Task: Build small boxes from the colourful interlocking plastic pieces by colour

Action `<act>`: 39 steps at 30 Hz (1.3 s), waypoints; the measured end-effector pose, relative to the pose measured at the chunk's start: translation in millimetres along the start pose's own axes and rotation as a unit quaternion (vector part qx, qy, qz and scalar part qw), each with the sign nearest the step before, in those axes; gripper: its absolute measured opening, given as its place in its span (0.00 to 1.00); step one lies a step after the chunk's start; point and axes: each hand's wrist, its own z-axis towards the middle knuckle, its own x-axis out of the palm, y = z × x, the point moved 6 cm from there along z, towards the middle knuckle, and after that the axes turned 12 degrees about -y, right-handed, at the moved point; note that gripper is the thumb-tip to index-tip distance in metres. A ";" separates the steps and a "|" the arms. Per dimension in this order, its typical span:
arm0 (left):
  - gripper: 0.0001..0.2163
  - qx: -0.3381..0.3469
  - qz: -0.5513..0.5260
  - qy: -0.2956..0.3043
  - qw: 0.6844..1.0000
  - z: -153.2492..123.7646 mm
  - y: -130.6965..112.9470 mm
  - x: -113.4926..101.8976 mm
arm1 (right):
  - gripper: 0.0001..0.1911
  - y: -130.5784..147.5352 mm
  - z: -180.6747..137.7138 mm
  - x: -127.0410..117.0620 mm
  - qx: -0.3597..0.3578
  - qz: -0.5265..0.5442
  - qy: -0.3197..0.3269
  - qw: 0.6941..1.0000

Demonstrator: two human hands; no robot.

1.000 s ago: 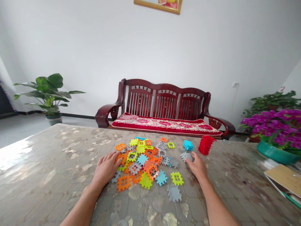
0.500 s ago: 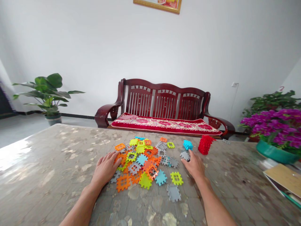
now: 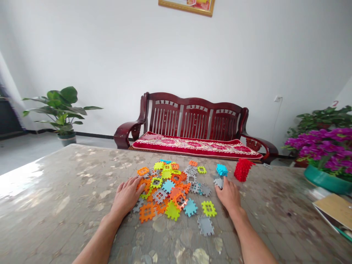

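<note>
A scatter of flat toothed plastic tiles (image 3: 170, 187) in orange, green, blue and grey lies on the marbled table (image 3: 55, 205). My left hand (image 3: 127, 194) rests flat with fingers spread on the tiles at the pile's left edge. My right hand (image 3: 228, 193) is at the pile's right, its fingertips pressing on a grey tile (image 3: 219, 182). Just beyond that tile stand a small blue tile stack (image 3: 221, 169) and a taller red tile stack (image 3: 242, 169). A lone grey tile (image 3: 205, 225) lies nearest to me.
A dark wooden bench (image 3: 192, 124) with a red cushion stands behind the table. A pot of purple flowers (image 3: 324, 176) and a brown booklet (image 3: 335, 209) sit at the table's right edge. A leafy plant (image 3: 62, 110) stands on the floor at left.
My right hand has slid the grey tile a little farther away, toward the blue stack. My left hand has stayed on the pile. The camera has shifted slightly.
</note>
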 end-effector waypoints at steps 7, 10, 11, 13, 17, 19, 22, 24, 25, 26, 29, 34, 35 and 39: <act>0.22 -0.004 -0.008 0.010 1.000 -1.1 1.3 1.9 | 0.29 -0.7 -2.1 1.1 0.006 -0.002 0.001 1.000; 0.22 -0.004 -0.011 0.010 1.000 -1.1 1.3 1.5 | 0.29 -2.0 -3.1 3.0 0.008 0.000 -0.006 1.000; 0.22 -0.004 -0.011 0.008 1.000 -1.1 1.3 1.4 | 0.29 -2.4 -3.5 3.8 0.010 0.002 -0.007 1.000; 0.22 -0.004 -0.012 0.004 1.000 -1.1 1.5 1.5 | 0.30 -2.8 -4.6 5.1 0.013 0.008 -0.008 1.000; 0.22 -0.003 -0.016 0.000 1.000 -1.3 2.3 2.7 | 0.30 -2.6 -7.3 3.8 0.016 0.025 -0.012 0.999; 0.22 -0.003 -0.018 0.000 1.000 -1.5 2.4 3.2 | 0.30 -3.8 -8.1 -0.4 0.019 0.033 -0.027 0.999; 0.22 -0.003 -0.017 0.000 1.000 -1.4 2.2 3.0 | 0.28 -7.0 -8.3 -10.0 0.026 0.054 -0.068 0.996; 0.22 -0.005 -0.013 0.002 1.000 -1.1 2.1 2.5 | 0.25 -4.3 -9.0 -17.4 0.008 0.095 -0.102 0.990; 0.22 -0.006 -0.011 0.003 1.000 -1.0 2.1 2.2 | 0.24 0.0 -10.0 -20.7 -0.011 0.128 -0.115 0.985; 0.22 -0.006 -0.008 0.005 1.000 -0.8 2.0 1.9 | 0.24 6.1 -11.6 -23.6 -0.034 0.166 -0.122 0.978; 0.22 -0.005 -0.001 0.011 1.000 -0.5 0.9 1.0 | 0.24 32.8 -19.5 -28.9 -0.100 0.269 -0.094 0.953; 0.22 -0.005 0.004 0.017 1.000 -0.9 -2.4 -1.2 | 0.30 75.2 -32.3 -32.3 -0.151 0.315 -0.003 0.937; 0.23 -0.005 0.003 0.018 1.000 -1.1 -2.9 -1.6 | 0.31 79.5 -33.3 -32.6 -0.152 0.314 0.008 0.937; 0.22 -0.006 -0.004 0.012 1.000 -1.4 -2.9 -2.5 | 0.31 85.3 -33.5 -32.2 -0.150 0.308 0.025 0.939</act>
